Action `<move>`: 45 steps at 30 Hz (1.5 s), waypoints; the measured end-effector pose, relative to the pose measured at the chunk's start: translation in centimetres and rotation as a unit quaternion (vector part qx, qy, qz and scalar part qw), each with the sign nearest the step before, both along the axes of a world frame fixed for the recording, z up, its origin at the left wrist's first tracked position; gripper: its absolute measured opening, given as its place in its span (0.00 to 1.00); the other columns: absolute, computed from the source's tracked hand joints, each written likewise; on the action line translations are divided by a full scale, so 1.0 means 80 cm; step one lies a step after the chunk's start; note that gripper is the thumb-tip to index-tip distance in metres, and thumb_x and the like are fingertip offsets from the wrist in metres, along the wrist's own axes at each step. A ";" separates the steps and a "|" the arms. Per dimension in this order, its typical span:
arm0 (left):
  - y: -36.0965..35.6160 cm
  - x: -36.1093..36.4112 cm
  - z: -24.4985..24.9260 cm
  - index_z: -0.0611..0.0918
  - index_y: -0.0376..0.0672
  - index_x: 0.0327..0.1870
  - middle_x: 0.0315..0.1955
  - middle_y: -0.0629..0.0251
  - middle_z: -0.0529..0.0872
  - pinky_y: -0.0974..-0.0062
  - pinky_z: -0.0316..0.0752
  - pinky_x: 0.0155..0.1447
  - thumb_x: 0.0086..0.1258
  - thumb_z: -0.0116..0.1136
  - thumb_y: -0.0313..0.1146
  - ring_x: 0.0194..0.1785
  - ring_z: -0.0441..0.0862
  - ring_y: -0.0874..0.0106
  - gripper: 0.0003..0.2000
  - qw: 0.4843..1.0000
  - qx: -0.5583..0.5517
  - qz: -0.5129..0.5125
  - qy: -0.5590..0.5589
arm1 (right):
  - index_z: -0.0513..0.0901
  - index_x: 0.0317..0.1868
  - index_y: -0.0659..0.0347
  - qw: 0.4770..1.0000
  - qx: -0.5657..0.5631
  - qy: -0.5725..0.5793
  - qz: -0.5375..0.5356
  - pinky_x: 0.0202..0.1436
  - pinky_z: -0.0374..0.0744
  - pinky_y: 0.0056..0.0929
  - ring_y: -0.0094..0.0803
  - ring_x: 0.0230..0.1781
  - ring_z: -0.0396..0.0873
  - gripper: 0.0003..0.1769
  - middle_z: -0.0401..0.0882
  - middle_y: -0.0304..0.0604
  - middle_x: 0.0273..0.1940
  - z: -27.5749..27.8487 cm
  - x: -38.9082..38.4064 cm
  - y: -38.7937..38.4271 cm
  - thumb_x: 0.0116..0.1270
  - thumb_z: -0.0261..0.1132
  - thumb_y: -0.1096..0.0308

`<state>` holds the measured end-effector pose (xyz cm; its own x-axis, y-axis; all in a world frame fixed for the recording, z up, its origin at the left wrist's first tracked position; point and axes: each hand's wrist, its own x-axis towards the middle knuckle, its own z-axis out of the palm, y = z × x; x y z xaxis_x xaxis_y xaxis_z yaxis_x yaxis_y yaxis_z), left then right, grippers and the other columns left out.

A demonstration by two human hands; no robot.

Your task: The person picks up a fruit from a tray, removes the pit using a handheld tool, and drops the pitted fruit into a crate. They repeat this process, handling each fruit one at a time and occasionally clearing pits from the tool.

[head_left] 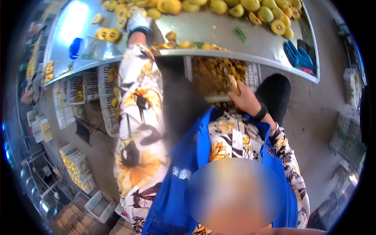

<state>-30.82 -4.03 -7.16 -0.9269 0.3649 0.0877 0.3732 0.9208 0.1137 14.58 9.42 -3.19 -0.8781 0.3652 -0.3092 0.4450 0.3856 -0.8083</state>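
My left hand (138, 22), in a white glove, reaches onto the metal table among yellow peaches, some of them cut in half. Its fingers are blurred against the fruit, so I cannot make out whether they grip one. Close by lie peach halves (107, 34) with dark hollows in the middle. My bare right hand (244, 100), with a dark band on the wrist, is closed around the wooden handle of a knife (234, 85). The narrow blade is partly blurred. Below it stands a white crate (254, 74) holding yellow-brown fruit pieces (219, 72).
A pile of whole peaches (250, 5) lies along the far side of the metal table (188, 29). A clear bottle with a blue lid (76, 48) and a blue glove (296, 55) are on it. Crates (76, 166) and a black dustpan (83, 131) occupy the floor at left.
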 end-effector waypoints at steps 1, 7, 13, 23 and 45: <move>-0.002 -0.017 -0.013 0.78 0.56 0.53 0.52 0.55 0.79 0.59 0.77 0.52 0.58 0.59 0.46 0.52 0.79 0.61 0.20 1.000 0.013 -0.015 0.023 | 0.75 0.46 0.67 0.999 -0.038 -0.025 -0.028 0.38 0.76 0.39 0.52 0.32 0.78 0.20 0.78 0.59 0.32 0.007 0.004 0.001 0.56 0.65 0.63; -0.006 0.131 0.105 0.83 0.38 0.43 0.39 0.57 0.86 0.74 0.77 0.44 0.60 0.57 0.30 0.39 0.82 0.69 0.12 0.896 0.404 -0.108 -0.152 | 0.70 0.53 0.64 0.986 -0.142 0.016 -0.081 0.14 0.65 0.17 0.17 0.11 0.65 0.17 0.74 0.38 0.22 0.038 -0.019 0.012 0.65 0.58 0.68; -0.001 0.346 0.098 0.86 0.49 0.42 0.46 0.56 0.84 0.73 0.76 0.54 0.52 0.65 0.27 0.49 0.81 0.65 0.14 0.896 0.385 -0.214 -0.055 | 0.66 0.55 0.63 0.942 -0.303 0.139 -0.050 0.14 0.63 0.17 0.18 0.10 0.60 0.25 0.71 0.38 0.24 0.019 -0.067 0.006 0.70 0.55 0.51; 0.007 0.415 0.073 0.71 0.35 0.57 0.47 0.60 0.80 0.73 0.74 0.54 0.73 0.46 0.47 0.49 0.78 0.66 0.23 0.480 0.709 0.019 -0.516 | 0.71 0.48 0.64 0.954 -0.265 0.129 -0.054 0.15 0.64 0.21 0.22 0.12 0.64 0.16 0.71 0.38 0.24 0.028 -0.056 0.005 0.67 0.60 0.62; 0.020 0.424 0.065 0.81 0.37 0.41 0.33 0.66 0.82 0.81 0.75 0.38 0.72 0.52 0.43 0.33 0.77 0.79 0.16 0.558 0.709 0.116 -0.414 | 0.71 0.33 0.68 0.993 0.057 0.043 0.094 0.31 0.75 0.42 0.52 0.26 0.78 0.13 0.77 0.58 0.24 0.032 -0.023 -0.039 0.63 0.60 0.64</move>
<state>3.08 -2.46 -1.99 -0.8717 0.3351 -0.3577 -0.4591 -0.3025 0.8353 12.75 6.32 -0.60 -0.9555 0.2202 -0.1962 0.2875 0.5473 -0.7860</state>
